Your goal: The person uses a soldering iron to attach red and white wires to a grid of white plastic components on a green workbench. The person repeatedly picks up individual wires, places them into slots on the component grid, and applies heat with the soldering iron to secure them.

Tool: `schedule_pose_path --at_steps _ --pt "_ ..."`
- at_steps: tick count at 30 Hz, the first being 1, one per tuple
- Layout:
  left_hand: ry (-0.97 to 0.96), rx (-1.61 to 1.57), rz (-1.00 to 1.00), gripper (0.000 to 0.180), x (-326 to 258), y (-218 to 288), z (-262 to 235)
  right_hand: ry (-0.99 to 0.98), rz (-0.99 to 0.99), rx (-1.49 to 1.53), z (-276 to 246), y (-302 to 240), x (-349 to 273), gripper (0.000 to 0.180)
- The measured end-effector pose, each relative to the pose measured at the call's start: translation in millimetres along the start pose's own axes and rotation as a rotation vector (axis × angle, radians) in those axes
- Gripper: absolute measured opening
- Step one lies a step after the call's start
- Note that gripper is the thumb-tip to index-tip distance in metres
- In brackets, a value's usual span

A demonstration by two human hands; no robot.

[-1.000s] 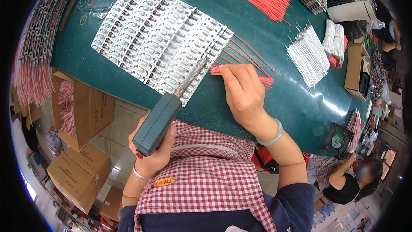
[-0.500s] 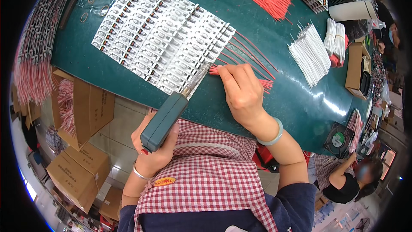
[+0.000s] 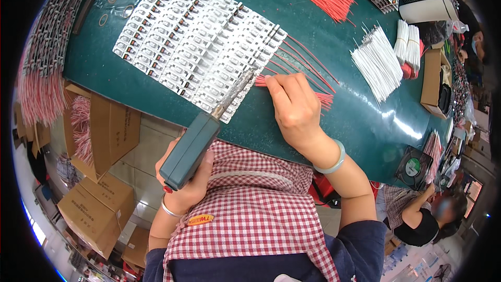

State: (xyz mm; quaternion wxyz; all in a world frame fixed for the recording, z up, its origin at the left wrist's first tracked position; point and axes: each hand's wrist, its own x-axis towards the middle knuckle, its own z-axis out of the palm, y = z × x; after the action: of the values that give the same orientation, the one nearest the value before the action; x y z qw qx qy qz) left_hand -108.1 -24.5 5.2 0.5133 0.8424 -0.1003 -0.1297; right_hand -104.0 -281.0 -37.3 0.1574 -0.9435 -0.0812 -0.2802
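Your left hand (image 3: pixel 191 191) gripped the boxy, dark-green, metal-tipped tool (image 3: pixel 190 149); toward one o'clock, your right hand (image 3: pixel 297 105) pinched thin red wires (image 3: pixel 325 98), apparently mid-soldering; the next move called for steadiness!

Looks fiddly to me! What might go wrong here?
The metal tip of the green tool sits near the fingers of the right hand; if it's hot, a slip might burn them. It could also scorch the bunch of red wires beside it. The loose red wires by the white boards might get snagged.
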Motion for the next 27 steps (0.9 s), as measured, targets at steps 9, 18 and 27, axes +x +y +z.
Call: schedule_pose_path --at_steps 9,18,27 --pt "0.012 -0.001 0.054 0.027 1 3 -1 0.023 0.007 0.052 -4 -9 -5 0.033" --pt "-0.048 0.048 0.109 0.028 0 3 -5 0.021 -0.004 0.035 -1 -12 -6 0.032" --pt "-0.07 0.08 0.103 0.024 5 11 -4 -0.002 -0.003 0.008 -2 -13 -5 0.03"
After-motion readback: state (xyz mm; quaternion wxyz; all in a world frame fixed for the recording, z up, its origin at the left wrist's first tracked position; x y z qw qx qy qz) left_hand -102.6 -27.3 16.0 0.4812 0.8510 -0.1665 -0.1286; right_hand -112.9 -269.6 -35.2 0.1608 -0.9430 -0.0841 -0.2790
